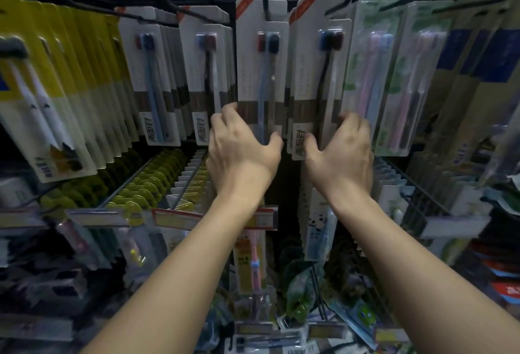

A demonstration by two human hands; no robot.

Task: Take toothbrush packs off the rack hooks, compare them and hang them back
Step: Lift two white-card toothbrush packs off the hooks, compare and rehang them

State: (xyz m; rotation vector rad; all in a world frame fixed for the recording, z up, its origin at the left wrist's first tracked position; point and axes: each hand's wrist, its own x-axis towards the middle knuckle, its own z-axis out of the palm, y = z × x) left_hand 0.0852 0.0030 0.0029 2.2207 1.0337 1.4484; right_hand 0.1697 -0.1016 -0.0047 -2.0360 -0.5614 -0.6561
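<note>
Head view | left hand (pixel 242 145) gripping bottom of white toothbrush pack (pixel 263 72), fingers curling round its edges | right hand (pixel 342 145) gripping neighbouring pack (pixel 318 81) likewise | both packs seemingly hanging on rack hooks (pixel 266 5), blurry | low grips likely steadying cards for sliding along hooks

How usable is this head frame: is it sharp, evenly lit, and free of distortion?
Head view: dim overall, lower shelves nearly black; both hands, left hand and right hand, and the central white toothbrush packs are reasonably sharp; the yellow packs at left smear with blur; wide-angle distortion fans the rack hooks outward.
</note>
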